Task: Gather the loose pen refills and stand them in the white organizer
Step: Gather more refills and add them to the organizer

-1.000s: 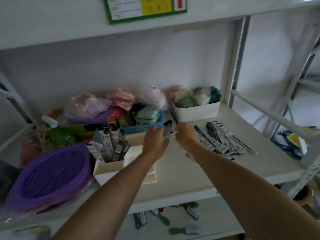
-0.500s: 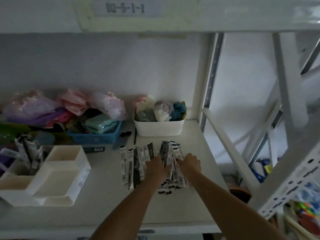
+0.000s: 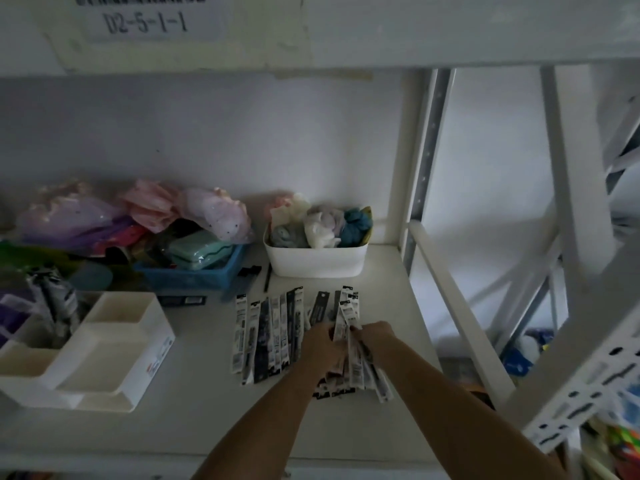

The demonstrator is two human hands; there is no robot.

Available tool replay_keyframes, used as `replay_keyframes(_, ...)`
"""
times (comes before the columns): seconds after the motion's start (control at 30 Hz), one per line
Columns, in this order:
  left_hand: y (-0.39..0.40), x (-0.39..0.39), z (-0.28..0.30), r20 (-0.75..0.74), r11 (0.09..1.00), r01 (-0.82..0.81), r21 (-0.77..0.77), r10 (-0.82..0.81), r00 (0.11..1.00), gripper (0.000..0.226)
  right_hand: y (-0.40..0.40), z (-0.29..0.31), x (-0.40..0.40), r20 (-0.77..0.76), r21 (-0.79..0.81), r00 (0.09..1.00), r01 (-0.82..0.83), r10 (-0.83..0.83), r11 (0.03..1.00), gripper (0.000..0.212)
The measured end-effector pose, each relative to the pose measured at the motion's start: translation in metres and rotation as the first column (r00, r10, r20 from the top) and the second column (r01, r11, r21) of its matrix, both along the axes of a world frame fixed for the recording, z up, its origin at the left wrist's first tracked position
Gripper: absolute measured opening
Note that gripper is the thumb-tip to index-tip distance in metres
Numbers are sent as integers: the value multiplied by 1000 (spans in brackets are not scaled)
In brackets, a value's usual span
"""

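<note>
Several packaged pen refills (image 3: 266, 336) lie side by side on the white shelf (image 3: 194, 424), black and white strips in a loose row. My left hand (image 3: 323, 346) and my right hand (image 3: 375, 339) meet over the right end of that row and pinch a bunch of refill packs (image 3: 348, 315) between them, tilted up off the shelf. The white organizer (image 3: 114, 358) stands at the left with several compartments. Its far-left compartment holds standing refills (image 3: 55, 303).
A white bin of bundled cloth items (image 3: 317, 258) stands behind the refills. A blue basket (image 3: 194, 277) and bagged goods sit at the back left. A white shelf upright (image 3: 420, 174) and slanted rail (image 3: 460, 317) border the right side.
My view swung right, away from the organizer. Both hands moved from near the organizer to the loose row and closed together on a bunch of refills, lifting their ends.
</note>
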State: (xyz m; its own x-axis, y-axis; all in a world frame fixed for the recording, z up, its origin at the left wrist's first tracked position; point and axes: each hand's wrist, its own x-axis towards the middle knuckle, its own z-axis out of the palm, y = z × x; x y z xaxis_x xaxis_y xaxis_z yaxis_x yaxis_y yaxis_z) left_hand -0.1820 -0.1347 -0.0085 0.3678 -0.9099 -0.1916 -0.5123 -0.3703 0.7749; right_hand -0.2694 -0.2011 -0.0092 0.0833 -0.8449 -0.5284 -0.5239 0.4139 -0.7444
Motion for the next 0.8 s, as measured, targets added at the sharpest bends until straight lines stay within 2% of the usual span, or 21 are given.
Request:
replay_keyframes(0.07,0,4,3,-138,998,-70,-1,69,988,28,2,5,-4,52,-41,999,4,-2,999,28)
replay_keyframes(0.17,-4,6,13,-268,989,-147,21,147,952,44,6,13,-8,137,-107,990,43,-28,993,30)
replay_keyframes(0.3,-8,4,24,-395,992,-113,55,126,910,29,11,24,-16,206,-151,979,21,11,988,28)
replay_keyframes(0.37,-6,3,27,-404,992,-122,43,129,906,28,15,30,-20,237,-162,971,-1,40,987,26)
replay_keyframes(0.53,-1,2,33,-313,996,-79,-35,64,948,31,27,46,-27,264,-219,961,-23,82,975,26)
replay_keyframes(0.67,8,10,46,-328,994,-79,-73,51,943,32,31,58,-23,311,-247,944,-33,111,969,26)
replay_keyframes(0.8,29,34,67,-247,988,-67,-143,30,969,36,33,69,-1,295,-280,937,-104,189,954,26)
